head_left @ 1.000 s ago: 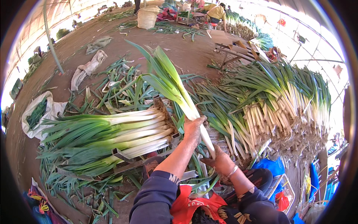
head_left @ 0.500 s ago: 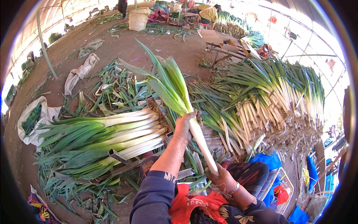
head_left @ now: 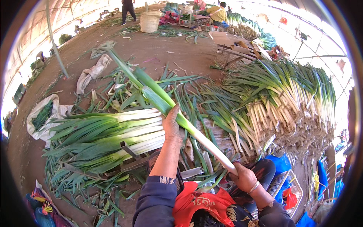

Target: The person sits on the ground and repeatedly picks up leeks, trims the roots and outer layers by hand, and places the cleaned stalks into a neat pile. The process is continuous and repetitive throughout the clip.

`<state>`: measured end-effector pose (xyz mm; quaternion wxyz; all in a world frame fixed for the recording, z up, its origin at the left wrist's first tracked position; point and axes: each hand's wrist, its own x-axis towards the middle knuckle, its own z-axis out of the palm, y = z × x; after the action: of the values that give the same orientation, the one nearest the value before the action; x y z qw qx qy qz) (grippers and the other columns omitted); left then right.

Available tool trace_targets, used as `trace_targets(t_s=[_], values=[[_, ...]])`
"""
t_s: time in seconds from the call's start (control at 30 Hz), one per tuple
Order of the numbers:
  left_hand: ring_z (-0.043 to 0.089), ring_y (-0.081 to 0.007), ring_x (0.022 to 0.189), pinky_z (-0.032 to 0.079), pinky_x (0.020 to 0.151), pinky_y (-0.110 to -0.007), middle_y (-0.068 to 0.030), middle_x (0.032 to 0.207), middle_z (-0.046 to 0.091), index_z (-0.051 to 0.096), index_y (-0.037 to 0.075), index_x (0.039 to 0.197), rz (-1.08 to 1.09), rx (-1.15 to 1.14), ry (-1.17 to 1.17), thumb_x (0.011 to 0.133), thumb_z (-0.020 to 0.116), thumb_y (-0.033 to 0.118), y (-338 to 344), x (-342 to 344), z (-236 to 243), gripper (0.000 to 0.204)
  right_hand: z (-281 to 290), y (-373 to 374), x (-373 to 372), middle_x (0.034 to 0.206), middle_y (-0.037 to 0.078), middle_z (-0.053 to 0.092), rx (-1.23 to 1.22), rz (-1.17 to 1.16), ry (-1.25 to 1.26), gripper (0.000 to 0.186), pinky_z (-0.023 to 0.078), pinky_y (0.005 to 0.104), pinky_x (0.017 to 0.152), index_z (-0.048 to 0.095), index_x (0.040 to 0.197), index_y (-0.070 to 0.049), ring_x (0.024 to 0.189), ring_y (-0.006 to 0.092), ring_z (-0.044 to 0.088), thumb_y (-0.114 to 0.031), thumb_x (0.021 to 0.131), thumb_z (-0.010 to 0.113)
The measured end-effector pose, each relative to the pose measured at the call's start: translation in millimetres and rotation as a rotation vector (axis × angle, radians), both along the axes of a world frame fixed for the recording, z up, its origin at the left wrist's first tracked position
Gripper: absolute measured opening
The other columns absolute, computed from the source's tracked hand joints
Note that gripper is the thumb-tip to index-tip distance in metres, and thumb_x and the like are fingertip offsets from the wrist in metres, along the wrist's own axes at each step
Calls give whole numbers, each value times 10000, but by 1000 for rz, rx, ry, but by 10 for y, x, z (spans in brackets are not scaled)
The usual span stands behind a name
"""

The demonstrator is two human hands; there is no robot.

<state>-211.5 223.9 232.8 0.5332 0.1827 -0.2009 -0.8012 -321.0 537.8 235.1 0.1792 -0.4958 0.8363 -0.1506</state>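
Observation:
A single long, thick green onion [head_left: 206, 141] slants across the middle, leaves up to the left and white end down to the right. My left hand [head_left: 173, 126] is closed round its green upper shaft. My right hand [head_left: 245, 178] grips the white lower end, near my knee. Just left of my left hand, a row of trimmed green onions [head_left: 124, 132] lies in a metal rack [head_left: 129, 150], white ends to the right. To the right stands a big heap of untrimmed green onions [head_left: 283, 94] with soil-covered roots.
Stripped leaves [head_left: 106, 189] litter the ground around the rack. A white sack [head_left: 56, 109] of greens sits at the left. Beside my right knee is a plastic crate [head_left: 297, 189] with blue bags. Farther back are a bucket [head_left: 150, 21], a table with cardboard [head_left: 236, 47] and two people.
The green onion has tilted further left at its leafy end, and its leaves now spread less. My right hand has moved right with the white end; the whole view has shifted slightly.

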Motion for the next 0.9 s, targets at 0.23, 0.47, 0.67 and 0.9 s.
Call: trace_targets(t_s=[0.23, 0.47, 0.67, 0.9], values=[[661, -250, 881, 562, 808, -407, -116, 1005, 639, 496, 48, 1212, 40, -193, -13, 879, 623, 531, 46, 667, 340, 600, 113, -130, 203, 704, 193, 631, -190, 114, 78, 337, 523, 444, 586, 558, 878, -44, 664, 385, 651, -307, 789, 748], [513, -324, 1217, 430, 1012, -479, -163, 1258, 566, 423, 65, 1358, -327, -317, 562, 839, 667, 453, 484, 806, 564, 693, 472, 0, 30, 953, 87, 695, 150, 239, -709, 484, 519, 286, 817, 609, 1135, 24, 904, 93, 626, -207, 760, 811], [600, -257, 909, 506, 798, -443, -95, 953, 598, 522, 46, 1141, -80, -185, 303, 836, 692, 314, 574, 851, 316, 440, 395, -44, 55, 916, 151, 663, -190, 259, -68, 493, 538, 368, 748, 603, 1080, -40, 844, 301, 668, -150, 649, 818], [595, -353, 1090, 460, 980, -564, -172, 1225, 594, 457, 118, 1365, 108, -351, 366, 835, 659, 494, 712, 1508, 529, 680, 676, -202, -232, 774, 90, 611, -474, 346, 210, 547, 519, 396, 630, 641, 1052, -97, 710, 312, 636, -129, 545, 844]])
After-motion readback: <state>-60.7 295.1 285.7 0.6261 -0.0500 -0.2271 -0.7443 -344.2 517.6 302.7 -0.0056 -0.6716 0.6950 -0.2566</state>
